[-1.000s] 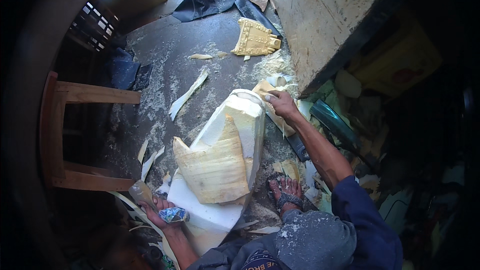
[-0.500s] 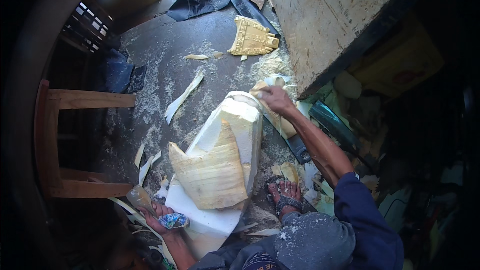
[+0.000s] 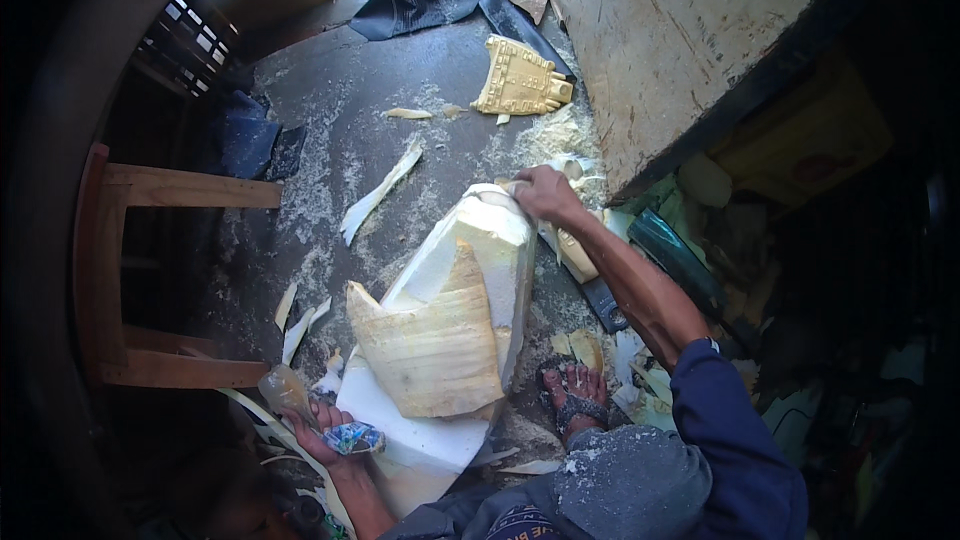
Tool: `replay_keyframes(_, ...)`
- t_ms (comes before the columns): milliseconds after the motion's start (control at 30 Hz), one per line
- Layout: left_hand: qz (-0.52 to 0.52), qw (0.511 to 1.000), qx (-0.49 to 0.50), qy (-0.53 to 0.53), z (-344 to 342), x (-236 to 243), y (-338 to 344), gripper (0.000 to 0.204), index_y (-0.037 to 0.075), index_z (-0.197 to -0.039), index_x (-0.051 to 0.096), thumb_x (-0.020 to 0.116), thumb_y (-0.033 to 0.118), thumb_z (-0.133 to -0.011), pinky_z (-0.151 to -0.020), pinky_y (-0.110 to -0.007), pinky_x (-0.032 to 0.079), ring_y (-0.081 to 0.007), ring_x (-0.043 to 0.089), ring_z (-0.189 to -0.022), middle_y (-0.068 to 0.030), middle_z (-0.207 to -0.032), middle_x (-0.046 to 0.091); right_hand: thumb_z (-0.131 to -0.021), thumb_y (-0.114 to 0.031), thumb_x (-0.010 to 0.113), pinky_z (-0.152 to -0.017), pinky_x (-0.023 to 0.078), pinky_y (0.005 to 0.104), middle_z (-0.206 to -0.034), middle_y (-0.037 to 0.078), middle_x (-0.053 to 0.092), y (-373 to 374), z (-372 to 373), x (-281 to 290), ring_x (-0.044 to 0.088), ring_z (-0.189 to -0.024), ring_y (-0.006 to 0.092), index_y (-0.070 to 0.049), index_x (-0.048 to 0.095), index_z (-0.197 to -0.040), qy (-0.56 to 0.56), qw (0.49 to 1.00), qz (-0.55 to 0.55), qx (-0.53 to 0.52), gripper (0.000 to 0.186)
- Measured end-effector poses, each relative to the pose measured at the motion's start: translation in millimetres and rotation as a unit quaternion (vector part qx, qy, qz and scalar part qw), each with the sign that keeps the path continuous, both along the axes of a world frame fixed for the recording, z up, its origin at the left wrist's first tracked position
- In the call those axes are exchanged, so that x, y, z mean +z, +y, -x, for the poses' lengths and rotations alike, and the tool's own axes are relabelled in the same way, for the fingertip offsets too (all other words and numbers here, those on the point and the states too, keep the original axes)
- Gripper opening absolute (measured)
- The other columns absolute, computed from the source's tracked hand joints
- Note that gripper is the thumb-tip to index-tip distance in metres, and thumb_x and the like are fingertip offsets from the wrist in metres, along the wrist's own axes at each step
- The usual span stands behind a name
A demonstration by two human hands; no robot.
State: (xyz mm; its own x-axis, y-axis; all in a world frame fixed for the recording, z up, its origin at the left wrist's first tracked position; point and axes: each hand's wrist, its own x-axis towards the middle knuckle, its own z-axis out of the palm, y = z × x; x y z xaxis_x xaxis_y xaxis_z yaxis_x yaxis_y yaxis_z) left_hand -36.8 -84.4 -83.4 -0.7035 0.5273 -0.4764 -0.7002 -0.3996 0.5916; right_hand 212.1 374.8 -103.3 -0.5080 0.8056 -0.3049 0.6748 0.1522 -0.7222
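A long white foam block [image 3: 400,433] lies on the floor before me, narrowing to its far end. On top of it rests a yellowish curved foam sheet [image 3: 430,350] with a jagged upper edge. My right hand [image 3: 547,193] is closed at the block's far tip, and a small tan scrap [image 3: 507,183] shows at its fingertips, mostly hidden. Down at the left, beside the block's near end, my left hand [image 3: 318,430] wraps round a translucent bottle [image 3: 285,390] whose lower end is blue and patterned.
A moulded yellow foam piece [image 3: 522,80] lies farther off near dark fabric [image 3: 425,2]. A wooden stool [image 3: 190,190] stands left, a large scuffed panel [image 3: 690,50] right. Shavings and a pale strip [image 3: 380,190] litter the floor. My sandalled foot [image 3: 575,395] is right of the block.
My right hand has moved slightly left onto the block's far tip, bringing the tan scrap with it. The left hand keeps its hold on the bottle. The whole view has shifted a little.
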Motion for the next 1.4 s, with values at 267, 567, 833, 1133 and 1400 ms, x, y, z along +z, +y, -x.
replay_keyframes(267,0.06,0.998,0.013,0.021,0,0,9,0.056,0.009,-0.084,0.052,0.052,0.062,-0.102,-0.037,-0.026,0.022,-0.0094,0.024,-0.039,0.0037,-0.051,0.033,-0.087,-0.024,0.064,-0.089,0.056,0.0421,-0.11,0.02,0.076,0,10,21,0.073,-0.097,0.0291,0.001,0.074,-0.118,-0.024,0.996,0.022,0.084,0.042)
replay_keyframes(567,-0.004,0.996,0.016,0.092,5,65,53,0.055,0.012,-0.079,0.049,0.045,0.06,-0.105,-0.04,-0.028,0.025,-0.0107,0.027,-0.042,0.0048,-0.051,0.027,-0.099,-0.039,0.067,-0.063,0.052,0.0274,-0.093,0.007,0.069,-129,-13,93,0.059,-0.069,0.0093,0.002,0.057,-0.141,0.232,0.934,0.247,-0.111,0.059)
replay_keyframes(833,-0.068,0.985,0.032,0.153,8,120,94,0.053,0.012,-0.076,0.044,0.045,0.056,-0.107,-0.046,-0.029,0.024,-0.0108,0.027,-0.043,0.0049,-0.053,0.025,-0.098,-0.033,0.066,-0.055,0.043,0.0261,-0.079,0.001,0.058,-243,56,118,0.049,-0.063,0.0076,0.001,0.06,-0.139,0.19,0.845,0.491,0.093,0.053)
replay_keyframes(1133,0.001,0.973,0.058,0.223,-9,135,96,0.048,0.011,-0.081,0.045,0.049,0.051,-0.107,-0.045,-0.028,0.023,-0.0083,0.026,-0.044,0.0049,-0.054,0.025,-0.099,-0.026,0.065,-0.054,0.04,0.0238,-0.077,-0.003,0.051,-274,76,117,0.045,-0.061,0.0066,0.004,0.059,-0.137,0.269,0.748,0.606,0.026,0.049)
replay_keyframes(1400,0.185,0.964,0.022,0.19,8,70,61,0.052,0.013,-0.075,0.048,0.054,0.057,-0.103,-0.038,-0.028,0.025,-0.0081,0.034,-0.04,0.0045,-0.049,0.031,-0.102,-0.025,0.066,-0.066,0.048,0.0239,-0.084,-0.002,0.06,-172,21,116,0.056,-0.072,0.0077,-0.001,0.064,-0.133,0.41,0.831,0.372,0.058,0.04)
